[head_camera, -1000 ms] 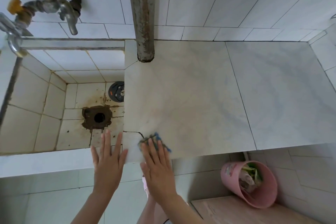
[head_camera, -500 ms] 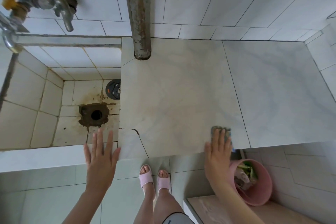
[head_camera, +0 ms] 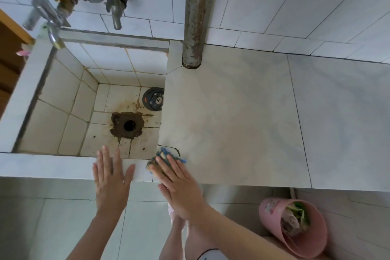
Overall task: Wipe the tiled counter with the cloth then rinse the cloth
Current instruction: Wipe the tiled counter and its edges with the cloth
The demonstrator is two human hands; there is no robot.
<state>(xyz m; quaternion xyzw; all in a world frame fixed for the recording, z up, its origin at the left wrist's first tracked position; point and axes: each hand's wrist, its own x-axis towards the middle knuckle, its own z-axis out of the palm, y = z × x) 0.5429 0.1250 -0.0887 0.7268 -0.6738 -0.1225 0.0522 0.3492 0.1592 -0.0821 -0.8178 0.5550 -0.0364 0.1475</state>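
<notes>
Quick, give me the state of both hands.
Left hand: open, flat, holding nothing, over the sink's front rim.
Right hand: open, pressing the cloth flat against the counter.

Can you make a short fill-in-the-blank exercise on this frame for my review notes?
1. The cloth lies under the person's ____ hand.
2. The left hand is spread flat and holds ____.
3. The cloth sits at the counter's front corner next to the ____.
4. On the floor stands a ____ bin with rubbish in it.

Missing words: right; nothing; sink; pink
</notes>
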